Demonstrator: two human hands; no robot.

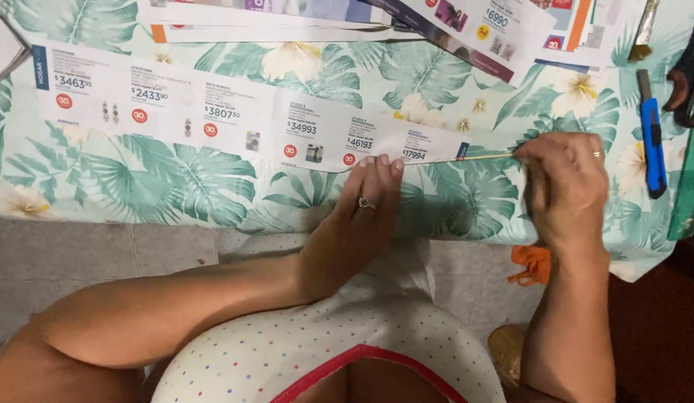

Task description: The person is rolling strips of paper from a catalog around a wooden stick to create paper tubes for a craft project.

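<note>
My left hand (365,201) pressed flat on the catalogue strip (242,119), pinning it to the bench (175,186), while my right hand (563,186) pinched the thin stick (487,156) at its corner

On a table cloth (183,179) with big green leaves, the left hand (362,216) presses its fingertips on the edge of a long paper strip (235,112), while the right hand (563,186) pinches a thin stick (485,156) at the strip's end, near a blue cutter knife (651,142).
</note>
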